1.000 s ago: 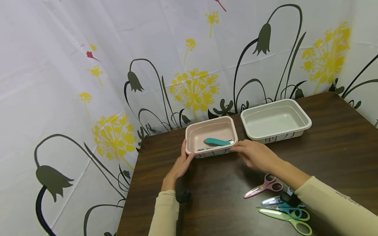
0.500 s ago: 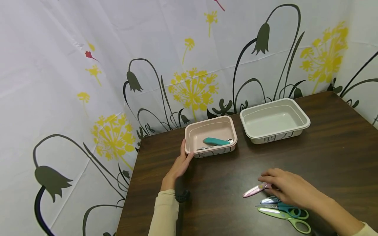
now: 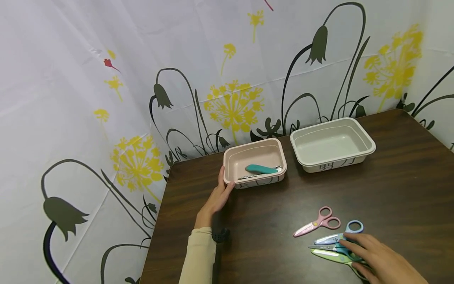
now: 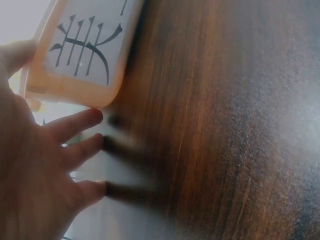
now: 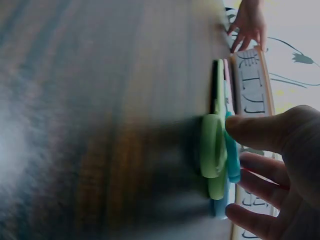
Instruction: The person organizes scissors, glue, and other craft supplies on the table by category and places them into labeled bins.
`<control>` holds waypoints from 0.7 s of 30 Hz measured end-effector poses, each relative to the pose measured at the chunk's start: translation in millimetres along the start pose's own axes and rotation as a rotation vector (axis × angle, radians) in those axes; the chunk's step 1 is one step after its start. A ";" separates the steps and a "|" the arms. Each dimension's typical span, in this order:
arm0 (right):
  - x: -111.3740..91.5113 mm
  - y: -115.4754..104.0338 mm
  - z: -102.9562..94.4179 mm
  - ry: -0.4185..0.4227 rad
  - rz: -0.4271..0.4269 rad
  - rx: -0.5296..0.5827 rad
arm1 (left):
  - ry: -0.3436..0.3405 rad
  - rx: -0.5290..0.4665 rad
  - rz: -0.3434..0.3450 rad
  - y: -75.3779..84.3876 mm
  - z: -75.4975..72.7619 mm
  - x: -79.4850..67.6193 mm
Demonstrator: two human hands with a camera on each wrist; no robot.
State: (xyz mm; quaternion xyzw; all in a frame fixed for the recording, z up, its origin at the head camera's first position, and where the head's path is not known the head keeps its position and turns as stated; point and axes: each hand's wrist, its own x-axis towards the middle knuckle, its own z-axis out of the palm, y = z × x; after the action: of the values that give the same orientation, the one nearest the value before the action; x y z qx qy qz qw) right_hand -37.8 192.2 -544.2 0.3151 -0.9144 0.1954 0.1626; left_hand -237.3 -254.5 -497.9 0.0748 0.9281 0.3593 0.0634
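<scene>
My left hand touches the near left corner of a pale pink bin, its fingers straight and spread. In the left wrist view the thumb lies at the bin's rim. Inside the bin are a teal-handled tool and a thin item with a toothed edge; their exact kinds are unclear. My right hand reaches over teal scissors, partly covering them, with the fingers loosely bent. Light blue scissors lie behind and green scissors in front. Pink scissors lie apart, further back.
A larger grey-white bin stands right of the pink one, with nothing seen inside. Both bins are near the back edge of the dark wooden table. A patterned white curtain hangs behind.
My right hand has left the pink bin's right side, passed over the pink scissors and come to the teal scissors. My left hand has stayed at the bin.
</scene>
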 end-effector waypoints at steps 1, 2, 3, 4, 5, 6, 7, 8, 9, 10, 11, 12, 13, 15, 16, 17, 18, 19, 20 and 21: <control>-0.8 0.8 1.0 0.002 -0.003 -0.003 | 0.000 -0.002 0.000 0.1 0.0 -0.1; -1.5 1.5 1.8 0.003 -0.004 -0.008 | -0.002 -0.002 -0.001 0.2 0.2 -0.1; -1.8 2.2 2.6 -0.001 0.000 -0.010 | -0.003 -0.002 0.000 0.4 0.5 0.0; -2.0 2.9 3.3 -0.002 -0.001 -0.010 | -0.005 -0.001 0.001 0.4 0.8 0.1; -1.9 3.6 3.8 0.000 -0.004 -0.010 | -0.006 0.002 0.001 0.4 1.0 -0.1; -2.0 4.1 4.5 0.003 -0.007 -0.010 | -0.006 0.002 -0.002 0.5 1.2 -0.2; -2.1 4.7 5.1 0.012 -0.015 -0.012 | -0.007 0.004 -0.005 0.6 1.3 -0.3; -2.0 5.1 5.8 0.022 -0.019 -0.007 | -0.008 0.006 -0.008 0.7 1.3 -0.4; -1.9 5.3 6.5 0.036 -0.026 0.000 | -0.008 0.006 -0.009 0.8 1.4 -0.6; -1.7 5.2 7.1 0.052 -0.036 0.005 | -0.009 0.006 -0.011 1.0 1.2 -0.8; -1.6 4.7 7.6 0.066 -0.039 0.006 | -0.008 0.006 -0.011 1.4 1.0 -0.9; -1.3 4.0 7.9 0.076 -0.039 0.001 | -0.006 0.006 -0.011 1.6 0.7 -0.8; -0.9 3.2 7.9 0.080 -0.035 -0.003 | -0.005 0.004 -0.009 2.1 0.4 -0.8; -0.2 0.7 7.2 0.066 -0.016 -0.005 | -0.003 0.004 -0.008 2.6 -0.1 -0.9; 0.3 -0.6 6.6 0.053 -0.004 -0.008 | -0.001 0.004 -0.008 3.0 -0.4 -0.9; 0.7 -1.8 5.8 0.034 0.014 -0.009 | 0.000 0.004 -0.008 3.2 -0.7 -1.0; 1.3 -2.8 5.0 0.014 0.031 -0.011 | 0.000 0.004 -0.010 3.2 -0.8 -1.2; 1.7 -3.8 4.6 -0.003 0.044 -0.009 | -0.001 0.003 -0.014 3.2 -0.9 -1.6; 2.1 -4.4 4.3 -0.017 0.054 -0.010 | -0.002 0.005 -0.018 2.7 -1.0 -2.0; 2.7 -4.7 4.2 -0.026 0.058 -0.015 | -0.002 0.004 -0.019 2.5 -1.1 -2.3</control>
State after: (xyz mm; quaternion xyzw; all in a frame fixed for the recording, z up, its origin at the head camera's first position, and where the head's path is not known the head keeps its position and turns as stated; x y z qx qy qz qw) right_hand -37.5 185.4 -545.5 0.2895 -0.9267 0.1891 0.1472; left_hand -234.9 -253.8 -495.2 0.0666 0.9293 0.3569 0.0675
